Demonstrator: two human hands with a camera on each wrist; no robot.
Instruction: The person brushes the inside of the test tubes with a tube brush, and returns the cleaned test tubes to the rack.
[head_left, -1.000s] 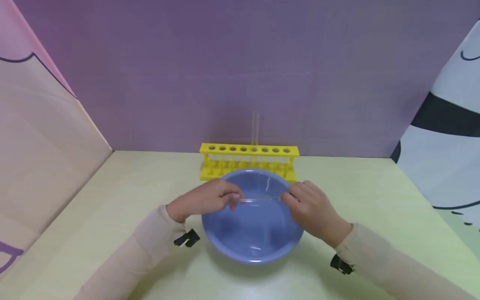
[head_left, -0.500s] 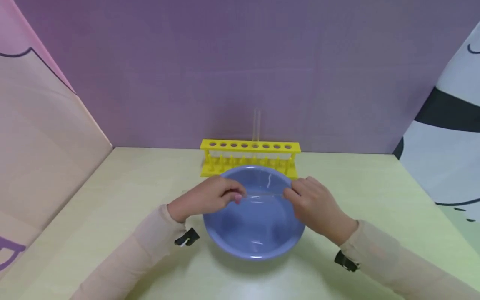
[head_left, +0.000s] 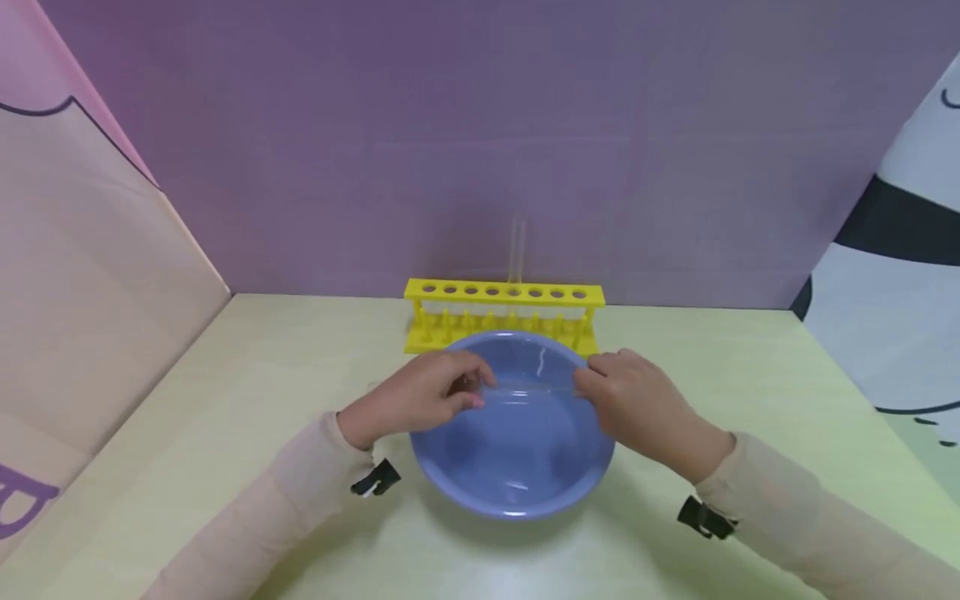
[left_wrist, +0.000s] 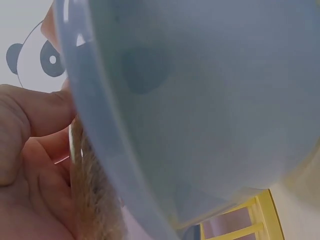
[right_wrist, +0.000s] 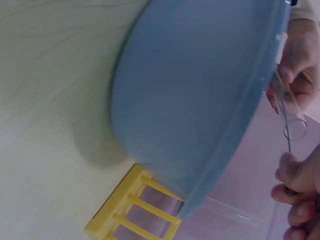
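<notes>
Over the blue basin (head_left: 517, 467), my left hand (head_left: 423, 396) grips a clear test tube (right_wrist: 297, 111) held level. In the left wrist view, brown bristles (left_wrist: 92, 195) of a brush show inside the tube beside the left palm. My right hand (head_left: 645, 408) pinches the twisted wire handle (right_wrist: 288, 144) of this test tube brush, just outside the tube's open mouth. The right fingers are curled around the wire, and the basin's rim hides part of the left fingers in the left wrist view.
Behind the basin stands a yellow test tube rack (head_left: 504, 292) with a row of holes and pegs. One clear test tube (head_left: 517, 250) stands upright in it. A purple backdrop (head_left: 450, 150) rises behind the table (head_left: 300, 350).
My right hand has shifted slightly right, away from my left hand. My left thumb and fingertips have parted a little around the tube. The rack and basin keep their places.
</notes>
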